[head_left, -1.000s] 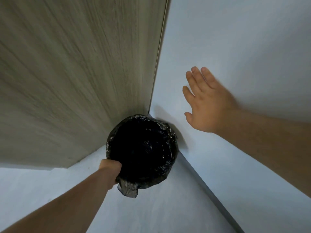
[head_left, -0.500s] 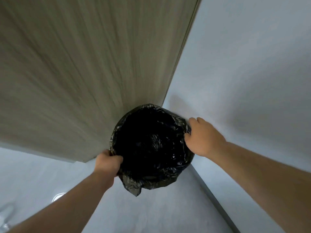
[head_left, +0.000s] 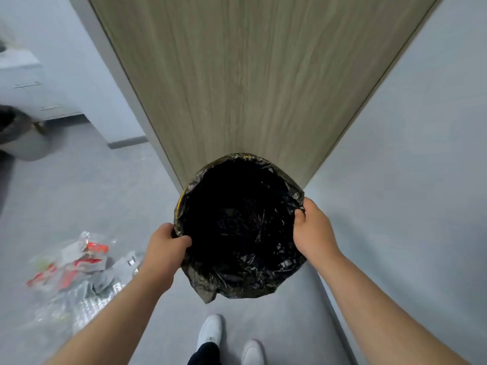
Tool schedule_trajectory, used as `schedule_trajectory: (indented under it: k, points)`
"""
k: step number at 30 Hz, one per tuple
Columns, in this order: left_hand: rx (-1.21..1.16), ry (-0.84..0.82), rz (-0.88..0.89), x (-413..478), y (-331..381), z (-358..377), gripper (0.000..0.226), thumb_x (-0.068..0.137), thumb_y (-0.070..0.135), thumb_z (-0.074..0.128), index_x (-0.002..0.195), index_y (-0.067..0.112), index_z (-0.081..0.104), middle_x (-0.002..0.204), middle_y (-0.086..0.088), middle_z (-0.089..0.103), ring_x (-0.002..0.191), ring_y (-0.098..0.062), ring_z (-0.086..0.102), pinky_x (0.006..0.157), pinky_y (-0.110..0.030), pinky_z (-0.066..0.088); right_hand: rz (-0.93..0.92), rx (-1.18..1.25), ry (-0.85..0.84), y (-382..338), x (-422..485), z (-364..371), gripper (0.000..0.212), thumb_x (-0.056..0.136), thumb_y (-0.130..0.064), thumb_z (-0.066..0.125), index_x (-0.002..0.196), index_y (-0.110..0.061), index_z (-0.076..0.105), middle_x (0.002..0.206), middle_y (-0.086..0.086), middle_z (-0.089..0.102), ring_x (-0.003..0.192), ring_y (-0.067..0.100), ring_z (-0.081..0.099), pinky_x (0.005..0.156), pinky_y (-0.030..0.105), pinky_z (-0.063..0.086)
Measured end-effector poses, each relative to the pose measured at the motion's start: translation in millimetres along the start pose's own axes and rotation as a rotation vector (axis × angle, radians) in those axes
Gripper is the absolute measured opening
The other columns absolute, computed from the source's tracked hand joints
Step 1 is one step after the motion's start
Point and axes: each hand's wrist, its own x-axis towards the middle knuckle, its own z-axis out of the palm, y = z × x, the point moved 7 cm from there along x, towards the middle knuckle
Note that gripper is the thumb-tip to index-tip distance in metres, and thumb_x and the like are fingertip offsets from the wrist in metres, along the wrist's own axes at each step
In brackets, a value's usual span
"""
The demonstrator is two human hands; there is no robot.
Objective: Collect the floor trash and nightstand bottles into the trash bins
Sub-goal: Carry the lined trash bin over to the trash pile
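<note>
A round trash bin [head_left: 237, 222] lined with a black plastic bag is in front of me, close to a wooden door. My left hand [head_left: 164, 247] grips the bin's left rim, thumb over the bag's edge. My right hand [head_left: 312, 230] grips the right rim the same way. The inside of the bin looks dark and I cannot tell what it holds. On the floor at the lower left lies a heap of trash [head_left: 71, 270]: clear plastic wrappers, red and white packaging and silvery foil.
The wooden door [head_left: 250, 75] rises straight ahead, a pale wall [head_left: 408, 167] on the right. A white nightstand [head_left: 29, 83] with drawers stands at the far left, with a second bag-lined bin [head_left: 18, 133] beside it. My white shoes [head_left: 210, 333] are below the bin.
My right hand came down from the wall and took hold of the bin's right rim. The bin now sits lower and nearer to me, and the view has widened to show the floor trash.
</note>
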Motion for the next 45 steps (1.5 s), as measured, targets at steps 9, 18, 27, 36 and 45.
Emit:
schedule_trajectory:
  k: [9, 18, 27, 36, 45]
  points:
    - [-0.190, 0.196, -0.011, -168.8, -9.3, -200.6, 0.027, 0.072, -0.007, 0.051, 0.088, 0.013, 0.061, 0.082, -0.018, 0.065, 0.075, -0.032, 0.062, 0.061, -0.038, 0.045, -0.386, -0.100, -0.219, -177.9, -143.7, 13.2, 0.016, 0.100, -0.024, 0.033, 0.095, -0.018, 0.048, 0.073, -0.011, 0.048, 0.062, 0.008, 0.043, 0.051, 0.019, 0.033]
    - [-0.386, 0.489, 0.014, -255.0, -58.5, -401.2, 0.011, 0.069, 0.004, 0.057, 0.081, 0.005, 0.057, 0.072, -0.015, 0.062, 0.066, -0.026, 0.058, 0.059, -0.033, 0.040, -0.664, -0.098, -0.466, -365.5, -251.6, 124.8, 0.022, 0.096, -0.016, 0.035, 0.079, -0.010, 0.047, 0.075, 0.010, 0.059, 0.063, 0.021, 0.051, 0.055, 0.033, 0.039]
    - [-0.470, 0.642, 0.008, -243.7, -80.2, -543.1, 0.007, 0.076, 0.001, 0.056, 0.082, 0.001, 0.052, 0.072, -0.015, 0.054, 0.066, -0.022, 0.053, 0.060, -0.033, 0.036, -0.828, -0.114, -0.472, -488.1, -294.9, 229.7, 0.019, 0.094, -0.013, 0.039, 0.079, -0.010, 0.049, 0.073, 0.004, 0.057, 0.065, 0.013, 0.050, 0.052, 0.023, 0.034]
    - [-0.472, 0.744, -0.010, -162.9, -44.3, -625.9, 0.011, 0.079, -0.003, 0.054, 0.082, 0.007, 0.054, 0.076, -0.014, 0.058, 0.065, -0.024, 0.058, 0.057, -0.030, 0.043, -0.866, -0.085, -0.528, -590.5, -248.4, 326.6, 0.023, 0.093, -0.011, 0.038, 0.070, -0.011, 0.039, 0.069, 0.003, 0.050, 0.061, 0.013, 0.044, 0.050, 0.027, 0.029]
    - [-0.462, 0.879, -0.072, -102.1, -21.3, -711.8, 0.021, 0.080, -0.007, 0.052, 0.071, 0.012, 0.050, 0.065, -0.007, 0.052, 0.059, -0.021, 0.051, 0.056, -0.030, 0.038, -0.924, -0.030, -0.651, -687.2, -222.5, 425.3, 0.023, 0.093, -0.009, 0.038, 0.072, -0.016, 0.045, 0.071, 0.000, 0.054, 0.066, 0.014, 0.050, 0.051, 0.026, 0.033]
